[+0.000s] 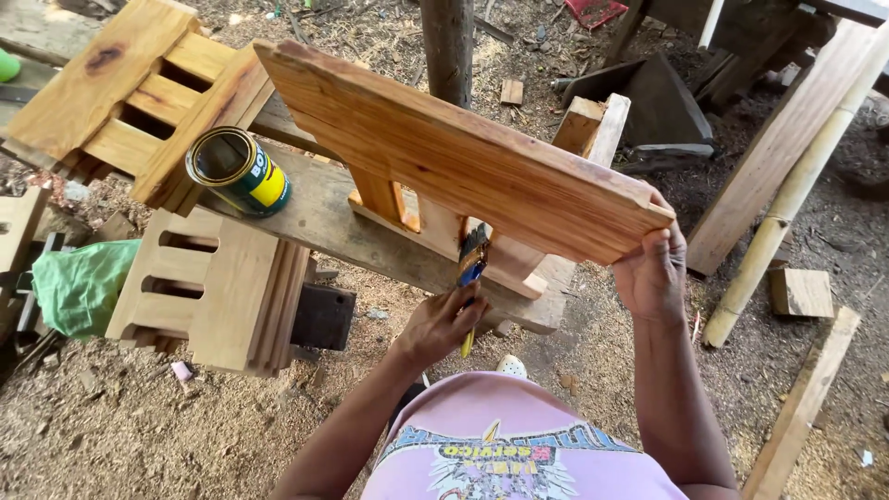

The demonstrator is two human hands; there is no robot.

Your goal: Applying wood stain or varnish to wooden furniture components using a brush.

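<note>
Where it stands tilted on edge upon the plank table (324, 218), the slatted wooden panel (463, 153) is the principal item: stiff, solid timber, orange and glossy as if freshly coated, judged moderately heavy and possibly slick where wet.

Best hold: the dry outer corner or edge, as the right hand (653, 273) shows, its fingers curled over the panel's lower right corner, gripping it.

Brush (472, 264): dark bristles, blue ferrule, yellow handle; below the panel's underside, against its short slats. Light and rigid in the handle. The left hand (440, 324) has its fingers closed around that handle.

Can (238, 169): open, yellow and dark green, lying on its side on the table left of the panel. Contents not visible.

Second slatted panel (120, 97): left of the main panel, beyond the can, resting flat.

Stack of further panels (218, 296): below-left of the main panel, on the sawdust ground.

Green bag (79, 282): far left of the stack.

Post (448, 42): directly behind the panel.

Hidden: the panel's far face, its lower slats behind the brush, and the table's legs. The ground's scrap pieces are hard to identify.
</note>
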